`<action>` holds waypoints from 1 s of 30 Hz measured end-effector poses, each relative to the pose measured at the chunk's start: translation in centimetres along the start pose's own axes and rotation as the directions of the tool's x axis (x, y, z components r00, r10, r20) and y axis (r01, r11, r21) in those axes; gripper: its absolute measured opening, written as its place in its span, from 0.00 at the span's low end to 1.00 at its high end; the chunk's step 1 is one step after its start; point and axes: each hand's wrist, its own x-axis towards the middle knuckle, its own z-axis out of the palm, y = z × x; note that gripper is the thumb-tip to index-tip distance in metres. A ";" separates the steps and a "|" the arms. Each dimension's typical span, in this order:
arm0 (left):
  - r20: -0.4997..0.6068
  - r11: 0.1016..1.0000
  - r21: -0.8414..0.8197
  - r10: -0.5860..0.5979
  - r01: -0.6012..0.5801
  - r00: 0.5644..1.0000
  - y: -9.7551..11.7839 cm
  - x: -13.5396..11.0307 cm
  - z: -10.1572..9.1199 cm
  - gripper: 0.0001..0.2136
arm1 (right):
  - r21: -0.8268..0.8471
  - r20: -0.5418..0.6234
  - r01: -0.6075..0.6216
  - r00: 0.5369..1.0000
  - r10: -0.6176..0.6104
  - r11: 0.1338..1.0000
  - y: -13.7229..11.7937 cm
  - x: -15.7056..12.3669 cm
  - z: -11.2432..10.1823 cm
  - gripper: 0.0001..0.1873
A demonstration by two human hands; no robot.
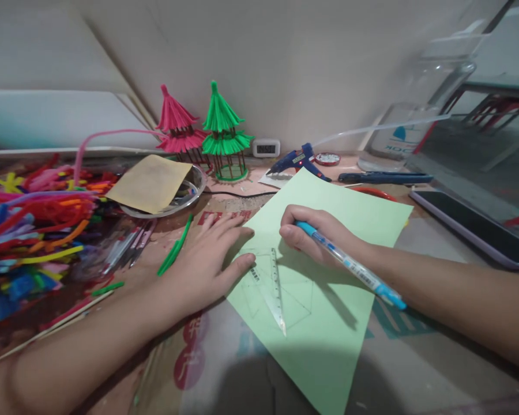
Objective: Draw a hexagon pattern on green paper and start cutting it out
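A sheet of light green paper (341,346) lies at a slant on the table, with thin drawn lines on it. On the sheet rests a clear set square (275,288) with ruler marks. My left hand (211,253) lies flat with fingers spread at the sheet's left edge, its thumb beside the set square. My right hand (320,230) is closed around a blue and clear pen (354,268), over the upper middle of the sheet. The pen's blue end points down toward my right forearm. What its other end touches is hidden by my fingers.
Coloured pipe cleaners (34,230) pile up on the left. Behind stand a pink pagoda model (179,112), a green one (225,115), a small clock (266,148) and a glue gun (300,161). A metal tray (196,187) holds sandpaper (151,183). A phone (476,225) lies right.
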 end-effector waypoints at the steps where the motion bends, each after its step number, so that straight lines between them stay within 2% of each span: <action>1: 0.002 1.000 -0.002 0.006 -0.006 1.000 0.0 0.0 0.0 0.21 | -0.035 -0.037 0.020 0.999 -0.021 0.999 0.1 0.0 -0.1 0.19; 4: -0.014 1.000 0.000 0.021 -0.021 1.000 0.3 -0.1 0.1 0.18 | -0.108 -0.095 0.068 0.992 -0.079 0.992 0.6 0.1 -0.5 0.19; 8: -0.048 0.999 0.033 0.045 -0.044 0.998 1.4 -0.9 -0.2 0.18 | -0.268 -0.041 0.162 0.983 -0.180 0.950 1.8 0.7 -1.6 0.19; 11: -0.073 0.994 0.076 0.078 -0.072 0.994 2.8 -1.8 -0.6 0.17 | -0.340 -0.063 0.131 0.985 -0.161 0.931 2.5 1.1 -2.2 0.18; 13: -0.087 0.978 0.101 0.192 -0.183 0.978 3.9 -2.5 -0.8 0.12 | -0.339 -0.083 0.080 0.990 -0.114 0.938 2.6 1.2 -2.3 0.17; 15: -0.056 0.932 0.081 0.358 -0.353 0.932 4.8 -3.0 -0.7 0.11 | -0.335 -0.062 0.064 0.994 -0.090 0.940 2.6 1.3 -2.2 0.15; 17: -0.024 0.892 0.011 0.453 -0.453 0.891 5.4 -3.3 -0.3 0.12 | -0.337 -0.037 0.066 0.996 -0.084 0.939 2.6 1.3 -2.1 0.14; 19: -0.014 0.891 -0.033 0.454 -0.454 0.891 5.7 -3.3 0.1 0.12 | -0.338 -0.026 0.073 0.996 -0.087 0.938 2.8 1.4 -2.0 0.13; 25: 0.025 0.893 -0.007 0.449 -0.449 0.893 5.0 -2.7 0.1 0.14 | -0.368 0.001 0.074 0.997 -0.080 0.927 3.3 1.7 -2.0 0.14; 27: 0.023 0.893 -0.003 0.450 -0.450 0.893 4.8 -2.5 0.0 0.13 | -0.382 0.027 0.068 0.998 -0.062 0.922 2.6 1.8 -2.4 0.15; 30: 0.011 0.893 0.009 0.451 -0.451 0.893 4.7 -2.5 0.2 0.12 | -0.393 0.083 0.084 0.995 -0.055 0.916 0.3 1.5 -3.1 0.17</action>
